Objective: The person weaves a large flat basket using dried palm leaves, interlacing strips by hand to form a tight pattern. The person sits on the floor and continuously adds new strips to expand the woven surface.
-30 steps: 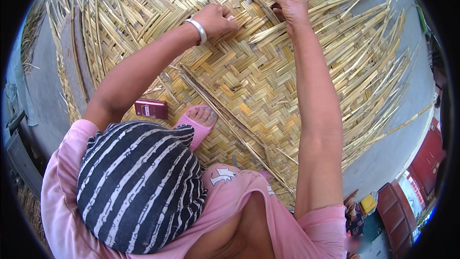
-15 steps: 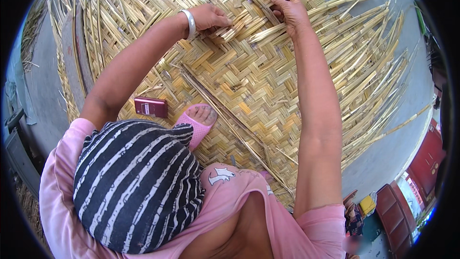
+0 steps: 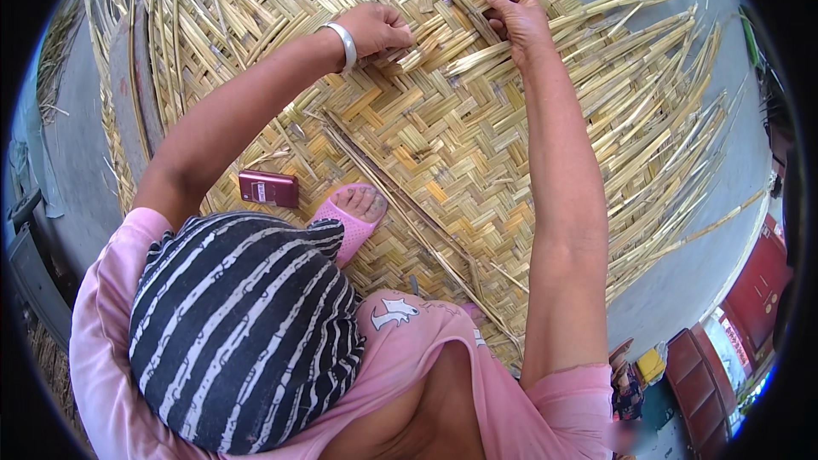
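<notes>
A large woven mat (image 3: pixel 477 170) of yellowish split strips lies beneath both hands, its loose ends fanning out at the far and right sides. At the far middle, my left hand (image 3: pixel 381 30), with a silver bracelet (image 3: pixel 343 45) on its wrist, is closed at the end of a bundle of pale strips (image 3: pixel 434 49); its fingertips are partly hidden. My right hand (image 3: pixel 520 24) lies to the right, thumb raised and fingers curled against a brownish strip (image 3: pixel 464 2) that slants away to the far left. Short strip ends stick up between the hands.
A dark red phone-like object (image 3: pixel 268 188) rests on the mat near a foot in a pink sandal (image 3: pixel 362 213). Long loose strips (image 3: pixel 400 196) cross the mat's middle. A curved board (image 3: pixel 135 77) lies at left. Red furniture (image 3: pixel 700 383) stands at far right.
My left hand has turned slightly at the wrist, and its bracelet and forearm have shifted a little. My right hand stays almost in place on the strip.
</notes>
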The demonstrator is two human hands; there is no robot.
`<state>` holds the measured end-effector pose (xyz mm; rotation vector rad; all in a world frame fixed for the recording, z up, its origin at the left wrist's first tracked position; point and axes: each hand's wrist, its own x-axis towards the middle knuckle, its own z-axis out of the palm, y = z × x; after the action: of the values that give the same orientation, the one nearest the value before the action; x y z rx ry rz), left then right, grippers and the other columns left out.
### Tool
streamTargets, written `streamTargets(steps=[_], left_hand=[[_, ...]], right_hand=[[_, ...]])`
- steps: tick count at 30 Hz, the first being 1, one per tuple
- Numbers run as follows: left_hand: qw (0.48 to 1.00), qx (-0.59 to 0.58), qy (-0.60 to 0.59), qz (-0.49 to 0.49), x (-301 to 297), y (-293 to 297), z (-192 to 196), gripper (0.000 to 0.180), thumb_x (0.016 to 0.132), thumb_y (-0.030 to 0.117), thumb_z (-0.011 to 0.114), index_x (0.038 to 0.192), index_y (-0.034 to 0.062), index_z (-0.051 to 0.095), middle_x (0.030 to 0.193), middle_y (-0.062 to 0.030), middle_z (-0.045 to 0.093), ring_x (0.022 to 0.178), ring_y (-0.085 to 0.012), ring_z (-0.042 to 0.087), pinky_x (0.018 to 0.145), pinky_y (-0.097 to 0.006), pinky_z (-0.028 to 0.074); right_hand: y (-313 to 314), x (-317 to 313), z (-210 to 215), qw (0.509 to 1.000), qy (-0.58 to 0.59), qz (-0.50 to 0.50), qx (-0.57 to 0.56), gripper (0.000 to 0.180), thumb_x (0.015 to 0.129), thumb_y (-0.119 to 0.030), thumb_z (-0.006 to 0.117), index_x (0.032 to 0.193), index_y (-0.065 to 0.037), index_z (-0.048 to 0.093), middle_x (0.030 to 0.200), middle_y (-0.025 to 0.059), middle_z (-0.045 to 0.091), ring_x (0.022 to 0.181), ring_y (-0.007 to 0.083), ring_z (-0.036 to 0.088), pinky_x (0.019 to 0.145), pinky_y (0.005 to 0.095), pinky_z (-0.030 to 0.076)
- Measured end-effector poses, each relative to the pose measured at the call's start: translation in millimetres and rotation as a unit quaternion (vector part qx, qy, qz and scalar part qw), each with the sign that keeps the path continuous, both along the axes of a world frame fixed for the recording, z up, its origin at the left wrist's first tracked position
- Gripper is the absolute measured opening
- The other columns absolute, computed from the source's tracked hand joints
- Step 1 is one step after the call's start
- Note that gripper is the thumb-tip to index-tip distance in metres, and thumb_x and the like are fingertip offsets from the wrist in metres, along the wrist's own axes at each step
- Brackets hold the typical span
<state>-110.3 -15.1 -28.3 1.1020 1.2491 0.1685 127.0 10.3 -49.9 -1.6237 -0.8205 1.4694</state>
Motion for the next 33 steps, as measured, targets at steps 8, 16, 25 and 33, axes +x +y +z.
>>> streamTargets(steps=[8,16,25,33], left_hand=[[0.945,0.279,0.123,-0.121,9,-6,11,0.026,0.077,0.028,0.070,0.088,0.0046,0.064,0.077,-0.0062,0.066,0.067,-0.0148,0.061,0.063,-0.027,0.048],[0.834,0.453,0.244,-0.202,16,-5,-6,0.023,0.079,0.030,0.065,0.088,0.0104,0.058,0.084,-0.0060,0.059,0.082,-0.0231,0.058,0.070,-0.036,0.049],[0.980,0.046,-0.058,0.186,22,51,5,0.025,0.087,0.011,0.055,0.109,-0.0001,0.053,0.093,-0.0087,0.064,0.077,-0.0148,0.063,0.065,-0.026,0.052],[0.981,0.068,-0.172,0.059,66,97,10,0.023,0.089,0.012,0.050,0.109,0.0027,0.056,0.100,-0.0065,0.062,0.088,-0.0135,0.060,0.075,-0.027,0.049]], right_hand=[[6,7,14,0.997,-0.022,-0.062,0.049,0.018,0.076,-0.015,0.072,0.081,-0.003,0.059,0.077,0.0045,0.063,0.063,0.0112,0.058,0.050,0.0211,0.049],[6,3,32,0.993,-0.081,-0.025,0.086,0.019,0.080,-0.016,0.067,0.087,0.001,0.059,0.078,0.0072,0.063,0.063,0.0119,0.060,0.054,0.0237,0.049],[-20,-5,32,0.899,-0.395,0.188,0.025,0.040,0.077,-0.030,0.066,0.095,0.004,0.056,0.089,0.0183,0.064,0.082,0.0295,0.062,0.074,0.0386,0.047],[-42,-20,44,0.898,-0.414,0.147,0.034,0.022,0.078,-0.030,0.062,0.086,-0.009,0.063,0.078,0.0135,0.064,0.077,0.0323,0.061,0.069,0.0414,0.047]])
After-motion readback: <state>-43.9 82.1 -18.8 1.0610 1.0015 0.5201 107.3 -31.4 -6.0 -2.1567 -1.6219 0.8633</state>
